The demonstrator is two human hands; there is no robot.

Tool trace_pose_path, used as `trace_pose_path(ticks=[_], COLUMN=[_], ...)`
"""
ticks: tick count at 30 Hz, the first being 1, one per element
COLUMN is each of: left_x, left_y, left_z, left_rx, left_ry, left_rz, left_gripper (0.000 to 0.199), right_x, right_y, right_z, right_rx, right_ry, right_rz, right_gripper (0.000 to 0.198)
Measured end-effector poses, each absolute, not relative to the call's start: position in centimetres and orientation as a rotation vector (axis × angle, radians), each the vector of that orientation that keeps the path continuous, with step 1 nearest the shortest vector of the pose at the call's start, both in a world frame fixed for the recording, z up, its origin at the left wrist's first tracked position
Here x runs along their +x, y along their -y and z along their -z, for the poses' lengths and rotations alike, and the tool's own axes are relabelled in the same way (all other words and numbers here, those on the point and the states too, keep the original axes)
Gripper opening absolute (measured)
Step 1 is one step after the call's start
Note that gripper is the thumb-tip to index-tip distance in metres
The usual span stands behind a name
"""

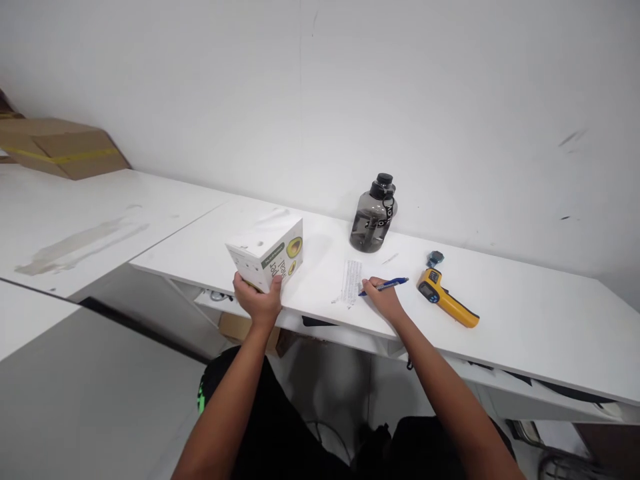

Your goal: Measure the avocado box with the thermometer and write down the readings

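Where right grip [384,301] pinches, pen [394,283], tip leftward

Left arm [223,400] angled up and inward to surface's [525,300] front edge. Left hand [259,301] there, gripping wide: thumb up on right, other fingers [241,288] on left. Right arm [445,373] slants up-left across same edge; right hand [384,298] over surface, in a writing pinch. Both forearms bare.
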State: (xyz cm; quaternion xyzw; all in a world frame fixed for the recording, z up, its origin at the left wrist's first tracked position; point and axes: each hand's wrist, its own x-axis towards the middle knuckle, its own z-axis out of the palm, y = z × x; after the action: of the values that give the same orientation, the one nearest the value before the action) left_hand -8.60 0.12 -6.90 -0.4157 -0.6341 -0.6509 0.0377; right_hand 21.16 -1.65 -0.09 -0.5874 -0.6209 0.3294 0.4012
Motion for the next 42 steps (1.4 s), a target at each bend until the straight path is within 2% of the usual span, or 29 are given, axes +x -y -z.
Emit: trace_pose_path(ticks=[42], left_x=[-8.42], left_y=[0.03], left_z=[6.51], left_rx=[-1.268], left_ry=[1.991], left_rz=[1.947], left_gripper=[0.089], right_x=[21.15], right_y=[1.62], right_z=[-0.04], right_rx=[-1.483], right_ry=[1.585], right_rz=[-0.823], right_gripper=[0.032])
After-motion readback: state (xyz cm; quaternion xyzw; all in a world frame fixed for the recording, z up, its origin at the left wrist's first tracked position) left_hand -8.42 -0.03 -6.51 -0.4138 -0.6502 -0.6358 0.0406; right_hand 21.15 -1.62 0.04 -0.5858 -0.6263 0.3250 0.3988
